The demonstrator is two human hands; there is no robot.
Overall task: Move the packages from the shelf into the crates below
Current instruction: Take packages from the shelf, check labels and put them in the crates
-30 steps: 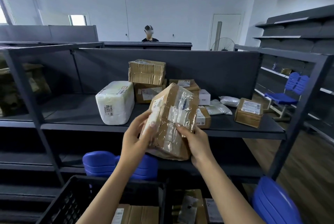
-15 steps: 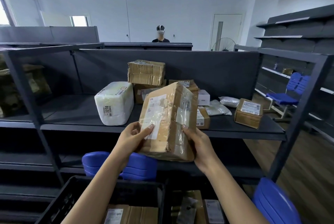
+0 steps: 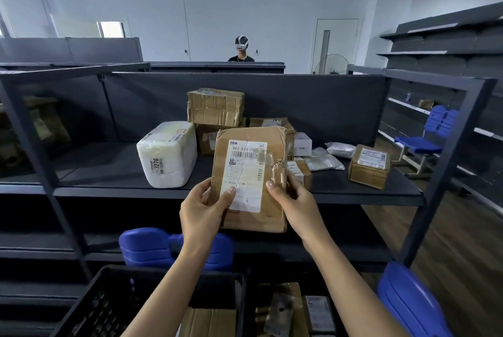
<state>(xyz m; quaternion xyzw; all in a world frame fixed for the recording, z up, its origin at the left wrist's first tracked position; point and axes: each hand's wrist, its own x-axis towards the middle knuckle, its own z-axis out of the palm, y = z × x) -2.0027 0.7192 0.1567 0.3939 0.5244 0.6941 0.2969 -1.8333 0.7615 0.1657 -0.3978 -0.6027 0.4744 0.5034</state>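
Head view looks at a dark shelf (image 3: 109,170) and at two bare hands in front of it. The left hand (image 3: 202,208) and the right hand (image 3: 296,200) hold together one brown package (image 3: 251,221), each gripping a lower side, with the thumbs pressed on its white label. The package is upright in the air, in front of the shelf edge and above the black crate (image 3: 114,298), touching neither. On the shelf there remain a white wrapped package (image 3: 167,154) on the left, a stack of brown boxes (image 3: 216,106) behind the held one, some grey plastic bags (image 3: 324,161), and a small brown box (image 3: 368,166) on the right near the edge. At the bottom, a cardboard box (image 3: 209,321) lies between the forearms, but I cannot tell if it is inside the crate. A blue seat (image 3: 147,247) stands behind the crate. Far behind the shelf is a person (image 3: 241,48) with a headset.
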